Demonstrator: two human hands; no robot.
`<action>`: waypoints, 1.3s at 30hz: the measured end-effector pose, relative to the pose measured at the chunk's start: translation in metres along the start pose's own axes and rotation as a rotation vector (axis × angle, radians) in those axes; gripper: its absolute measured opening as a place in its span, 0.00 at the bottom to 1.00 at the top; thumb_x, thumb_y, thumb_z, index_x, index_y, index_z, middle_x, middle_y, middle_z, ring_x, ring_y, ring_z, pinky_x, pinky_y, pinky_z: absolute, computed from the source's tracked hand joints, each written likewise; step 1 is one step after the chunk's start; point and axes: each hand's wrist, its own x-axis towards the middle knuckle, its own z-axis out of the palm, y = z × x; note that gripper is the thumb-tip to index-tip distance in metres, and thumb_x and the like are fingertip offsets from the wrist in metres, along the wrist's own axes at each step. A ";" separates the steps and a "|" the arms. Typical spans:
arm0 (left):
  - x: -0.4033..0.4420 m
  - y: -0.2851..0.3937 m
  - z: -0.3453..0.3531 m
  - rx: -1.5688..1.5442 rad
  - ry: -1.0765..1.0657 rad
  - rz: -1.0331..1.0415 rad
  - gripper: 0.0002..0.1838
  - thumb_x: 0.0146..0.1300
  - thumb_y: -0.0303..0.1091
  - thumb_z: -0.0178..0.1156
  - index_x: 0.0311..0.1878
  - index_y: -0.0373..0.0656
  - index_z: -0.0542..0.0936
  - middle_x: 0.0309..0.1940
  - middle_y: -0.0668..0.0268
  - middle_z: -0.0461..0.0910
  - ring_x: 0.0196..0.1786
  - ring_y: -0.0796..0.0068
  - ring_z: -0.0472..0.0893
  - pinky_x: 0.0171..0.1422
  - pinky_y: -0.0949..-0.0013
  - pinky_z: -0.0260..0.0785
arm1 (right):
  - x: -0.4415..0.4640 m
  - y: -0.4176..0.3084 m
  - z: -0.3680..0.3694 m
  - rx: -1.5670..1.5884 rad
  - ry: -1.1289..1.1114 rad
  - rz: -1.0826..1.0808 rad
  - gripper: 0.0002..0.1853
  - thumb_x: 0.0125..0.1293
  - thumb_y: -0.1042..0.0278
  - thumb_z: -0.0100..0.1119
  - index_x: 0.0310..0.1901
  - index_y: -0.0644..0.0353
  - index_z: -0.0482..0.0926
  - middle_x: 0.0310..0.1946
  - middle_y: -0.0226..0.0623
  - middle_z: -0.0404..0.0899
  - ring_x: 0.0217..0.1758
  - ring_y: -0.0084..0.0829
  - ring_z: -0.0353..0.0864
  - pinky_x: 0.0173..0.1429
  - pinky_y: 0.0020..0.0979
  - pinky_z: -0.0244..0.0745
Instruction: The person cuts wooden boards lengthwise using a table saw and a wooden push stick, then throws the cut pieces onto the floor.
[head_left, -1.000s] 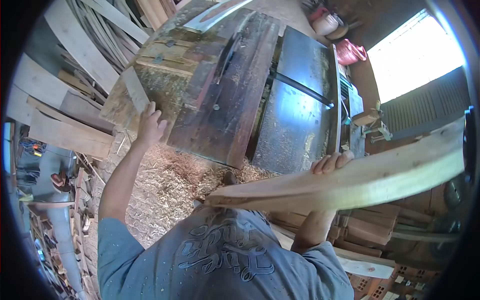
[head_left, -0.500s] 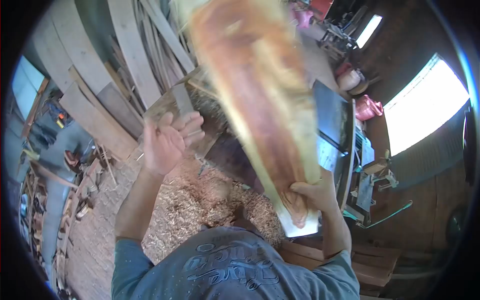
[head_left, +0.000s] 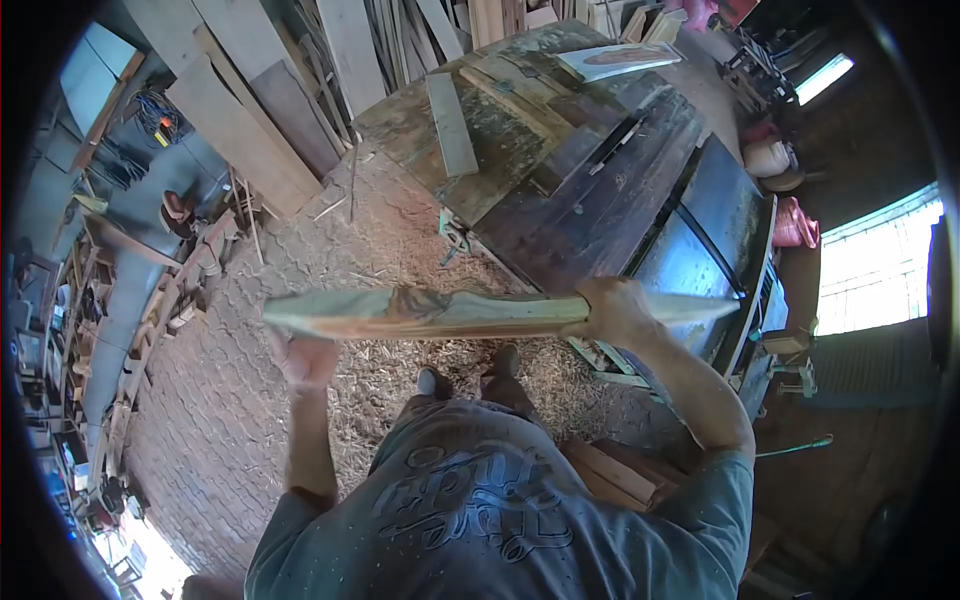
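Observation:
A wooden board (head_left: 450, 312) with pale edges and reddish-brown grain lies crosswise in front of my body, its narrow edge turned up toward me. My right hand (head_left: 617, 312) is wrapped over it right of the middle, fingers curled round the edge. At the board's left end, my left hand (head_left: 306, 360) grips from below; most of its fingers are hidden behind the wood. The board's right tip reaches over the blue-grey metal surface of the workbench (head_left: 590, 215).
A loose plank (head_left: 452, 125) and another reddish-grained board (head_left: 620, 60) lie on the bench. Tall planks (head_left: 240, 130) lean at the back left. Wood shavings (head_left: 380, 400) cover the brick floor by my feet. More timber (head_left: 610, 470) lies low on the right.
The board has swung from upright, broad face showing, to crosswise and edge-on. My left hand, open and apart before, now holds its left end. The bench has come into fuller view.

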 end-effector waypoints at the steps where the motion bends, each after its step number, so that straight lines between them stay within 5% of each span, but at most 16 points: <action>1: -0.010 0.002 -0.002 -0.023 -0.208 -0.021 0.44 0.65 0.71 0.69 0.77 0.56 0.77 0.78 0.65 0.75 0.82 0.49 0.69 0.88 0.34 0.54 | 0.008 0.005 0.002 -0.039 -0.040 -0.015 0.37 0.55 0.27 0.77 0.51 0.53 0.85 0.43 0.39 0.90 0.51 0.46 0.91 0.56 0.48 0.84; 4: -0.055 0.012 -0.087 -0.019 -0.039 -0.120 0.49 0.72 0.77 0.54 0.75 0.38 0.76 0.77 0.46 0.74 0.78 0.40 0.73 0.78 0.26 0.68 | 0.027 0.015 0.015 -0.118 0.003 -0.118 0.35 0.55 0.32 0.78 0.53 0.52 0.84 0.45 0.38 0.88 0.53 0.45 0.90 0.58 0.47 0.83; 6: -0.074 0.008 -0.044 0.285 0.157 -0.404 0.47 0.75 0.75 0.50 0.77 0.40 0.74 0.77 0.45 0.74 0.77 0.41 0.75 0.70 0.27 0.77 | 0.045 0.027 0.034 -0.127 -0.010 -0.185 0.37 0.50 0.31 0.81 0.54 0.50 0.85 0.46 0.34 0.88 0.56 0.43 0.89 0.61 0.46 0.82; 8: -0.086 0.008 -0.045 0.435 0.226 -0.644 0.40 0.76 0.70 0.50 0.81 0.55 0.72 0.80 0.58 0.73 0.75 0.43 0.76 0.70 0.29 0.76 | 0.058 0.033 0.052 -0.073 -0.016 -0.174 0.42 0.44 0.29 0.82 0.58 0.46 0.87 0.49 0.35 0.88 0.59 0.43 0.86 0.68 0.50 0.76; 11: -0.094 -0.010 -0.005 0.047 0.205 -0.693 0.44 0.75 0.71 0.50 0.82 0.48 0.70 0.79 0.58 0.74 0.76 0.42 0.75 0.75 0.30 0.70 | 0.064 0.042 0.065 0.000 0.141 -0.182 0.46 0.42 0.28 0.83 0.63 0.43 0.87 0.54 0.33 0.87 0.66 0.41 0.81 0.76 0.52 0.69; 12: -0.085 -0.022 -0.007 0.294 0.435 -0.472 0.47 0.75 0.75 0.48 0.82 0.46 0.70 0.79 0.56 0.73 0.78 0.42 0.73 0.82 0.33 0.64 | 0.067 0.042 0.065 -0.066 0.145 -0.153 0.48 0.41 0.27 0.83 0.65 0.42 0.86 0.58 0.32 0.87 0.69 0.40 0.78 0.81 0.51 0.62; 14: -0.079 -0.021 0.057 0.043 0.834 -0.410 0.55 0.72 0.82 0.45 0.82 0.41 0.68 0.80 0.52 0.70 0.80 0.41 0.71 0.86 0.37 0.60 | 0.074 0.042 0.056 -0.038 0.071 -0.119 0.48 0.41 0.28 0.84 0.66 0.42 0.86 0.59 0.31 0.87 0.69 0.39 0.79 0.81 0.51 0.62; 15: -0.093 0.001 -0.020 0.292 0.357 -0.448 0.61 0.69 0.86 0.45 0.83 0.38 0.65 0.81 0.49 0.69 0.81 0.42 0.69 0.87 0.36 0.58 | 0.079 0.046 0.063 0.006 0.098 -0.126 0.45 0.44 0.33 0.85 0.65 0.45 0.86 0.60 0.32 0.86 0.70 0.40 0.79 0.80 0.49 0.64; 17: -0.085 -0.001 -0.032 0.338 0.163 -0.356 0.58 0.71 0.81 0.52 0.84 0.36 0.63 0.81 0.51 0.69 0.81 0.47 0.70 0.87 0.39 0.60 | 0.080 0.060 0.080 0.167 0.274 -0.164 0.40 0.47 0.41 0.86 0.62 0.49 0.87 0.59 0.34 0.87 0.70 0.41 0.79 0.78 0.47 0.67; 19: -0.077 -0.022 -0.019 0.594 0.290 -0.340 0.43 0.74 0.60 0.66 0.78 0.34 0.71 0.73 0.53 0.79 0.73 0.53 0.80 0.81 0.48 0.72 | 0.062 0.044 0.091 0.149 0.357 -0.113 0.33 0.52 0.49 0.86 0.59 0.53 0.88 0.58 0.38 0.87 0.69 0.42 0.80 0.74 0.47 0.71; 22: -0.074 -0.037 -0.037 0.553 0.361 -0.444 0.32 0.71 0.39 0.70 0.74 0.37 0.77 0.67 0.57 0.85 0.67 0.58 0.85 0.76 0.54 0.76 | 0.020 0.022 0.114 0.441 0.622 0.103 0.20 0.62 0.57 0.80 0.52 0.57 0.90 0.51 0.40 0.90 0.58 0.45 0.88 0.64 0.46 0.81; 25: -0.076 -0.043 -0.027 0.597 0.368 -0.456 0.32 0.72 0.39 0.70 0.75 0.38 0.77 0.67 0.58 0.84 0.68 0.59 0.84 0.76 0.54 0.76 | -0.035 -0.012 0.138 0.879 0.513 0.570 0.11 0.71 0.62 0.73 0.47 0.60 0.90 0.46 0.43 0.91 0.50 0.36 0.91 0.57 0.36 0.83; 29: -0.071 -0.044 -0.036 0.580 0.458 -0.449 0.30 0.75 0.43 0.69 0.74 0.38 0.77 0.67 0.59 0.84 0.68 0.60 0.84 0.77 0.54 0.75 | -0.075 -0.033 0.229 1.220 0.383 0.678 0.12 0.76 0.62 0.69 0.45 0.64 0.90 0.41 0.35 0.89 0.43 0.25 0.85 0.52 0.31 0.81; 32: -0.070 -0.043 -0.044 0.536 0.484 -0.477 0.29 0.79 0.44 0.65 0.75 0.38 0.76 0.68 0.58 0.84 0.68 0.60 0.84 0.76 0.54 0.75 | -0.069 -0.054 0.247 1.543 0.135 0.694 0.23 0.80 0.49 0.64 0.59 0.62 0.85 0.44 0.33 0.87 0.44 0.26 0.85 0.53 0.33 0.83; 36: -0.072 -0.044 -0.043 0.572 0.520 -0.518 0.27 0.82 0.44 0.61 0.75 0.36 0.75 0.69 0.57 0.82 0.69 0.60 0.83 0.76 0.55 0.74 | -0.015 -0.082 0.236 2.150 0.357 0.700 0.24 0.80 0.48 0.63 0.62 0.63 0.82 0.50 0.39 0.87 0.49 0.36 0.91 0.44 0.35 0.89; 39: -0.076 -0.046 -0.054 0.631 0.485 -0.526 0.29 0.86 0.49 0.53 0.76 0.35 0.74 0.72 0.56 0.80 0.73 0.57 0.80 0.80 0.53 0.70 | 0.020 -0.076 0.244 2.108 0.484 0.836 0.24 0.80 0.49 0.64 0.59 0.65 0.82 0.46 0.40 0.88 0.43 0.38 0.92 0.38 0.36 0.90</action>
